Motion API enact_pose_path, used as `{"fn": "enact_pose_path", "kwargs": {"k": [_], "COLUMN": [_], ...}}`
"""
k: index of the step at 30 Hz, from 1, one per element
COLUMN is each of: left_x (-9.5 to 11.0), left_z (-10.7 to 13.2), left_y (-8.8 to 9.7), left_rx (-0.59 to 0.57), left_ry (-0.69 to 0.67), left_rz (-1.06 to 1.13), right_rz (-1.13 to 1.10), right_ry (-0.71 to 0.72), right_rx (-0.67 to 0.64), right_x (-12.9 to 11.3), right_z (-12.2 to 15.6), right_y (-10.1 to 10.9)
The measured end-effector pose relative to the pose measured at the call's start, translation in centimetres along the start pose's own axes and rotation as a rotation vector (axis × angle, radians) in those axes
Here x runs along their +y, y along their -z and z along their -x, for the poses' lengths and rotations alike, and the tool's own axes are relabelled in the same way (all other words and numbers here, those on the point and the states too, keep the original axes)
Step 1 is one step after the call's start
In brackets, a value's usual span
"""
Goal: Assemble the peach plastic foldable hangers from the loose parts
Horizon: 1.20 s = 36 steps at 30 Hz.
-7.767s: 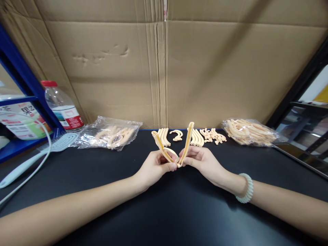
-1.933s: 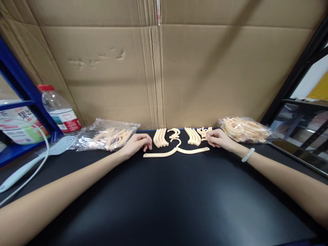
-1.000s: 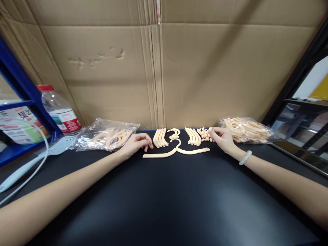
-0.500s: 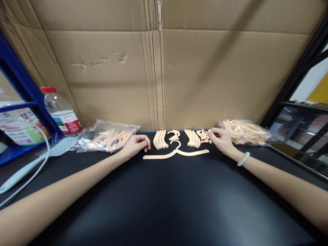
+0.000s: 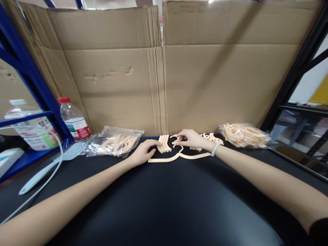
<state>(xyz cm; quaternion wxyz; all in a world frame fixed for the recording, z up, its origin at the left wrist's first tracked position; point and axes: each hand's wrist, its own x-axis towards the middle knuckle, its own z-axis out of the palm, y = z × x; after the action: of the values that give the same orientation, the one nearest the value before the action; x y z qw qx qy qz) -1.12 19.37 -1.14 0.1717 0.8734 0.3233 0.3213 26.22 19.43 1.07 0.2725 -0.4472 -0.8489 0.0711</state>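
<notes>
A beige folding hanger (image 5: 167, 159) lies spread out on the black table, its hook pointing away from me. My left hand (image 5: 143, 152) is just left of it, thumb and fingers apart, fingertips at the edge of a row of curved hanger arms (image 5: 165, 143). Behind the spread hanger, my right hand (image 5: 192, 139) has its thumb and fingers closed on a hanger hook (image 5: 175, 139) from a small group of hooks. A second row of hanger arms (image 5: 196, 149) is mostly hidden under my right hand. Small connector pieces (image 5: 212, 138) lie beyond my right wrist.
Clear plastic bags of hanger parts lie left (image 5: 115, 141) and right (image 5: 243, 135). At the left are a pale hairbrush (image 5: 51, 167), a white cable (image 5: 57, 167) and a red-capped bottle (image 5: 77, 121). A cardboard wall (image 5: 115, 85) stands behind the table.
My right hand has moved left from the small connector pieces to the hooks. My left hand has shifted right to the row of arms, its fingers less curled. The view has tilted up.
</notes>
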Motion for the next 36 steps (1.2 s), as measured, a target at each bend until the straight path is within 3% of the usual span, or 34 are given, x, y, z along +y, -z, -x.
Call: {"fn": "enact_pose_path", "kwargs": {"k": [6, 11, 19, 23, 30, 36], "left_x": [-0.3, -0.5, -0.1, -0.2, 0.2, 2.9], "left_z": [0.0, -0.1, 0.0, 0.0, -0.1, 0.1], "left_y": [0.0, 0.1, 0.2, 0.1, 0.0, 1.0], "left_rx": [-0.035, -0.029, -0.068, -0.055, 0.008, 0.121], "left_ry": [-0.070, -0.068, -0.091, -0.089, -0.107, -0.145], "left_rz": [-0.042, -0.065, -0.092, -0.108, -0.110, -0.067], "right_rz": [0.001, -0.058, -0.294, -0.501, -0.857, -1.004], "right_ry": [0.000, 0.020, -0.155, -0.266, -0.382, -0.417], "right_rx": [0.014, 0.079, 0.437, 0.535, 0.473, 0.401], "right_x": [0.9, 1.0, 1.0, 0.9, -1.8, -4.0], "right_z": [-0.7, -0.7, -0.6, 0.2, 3.8, 6.2], "right_y": [-1.9, -1.9, -0.3, 1.0, 2.9, 3.3]}}
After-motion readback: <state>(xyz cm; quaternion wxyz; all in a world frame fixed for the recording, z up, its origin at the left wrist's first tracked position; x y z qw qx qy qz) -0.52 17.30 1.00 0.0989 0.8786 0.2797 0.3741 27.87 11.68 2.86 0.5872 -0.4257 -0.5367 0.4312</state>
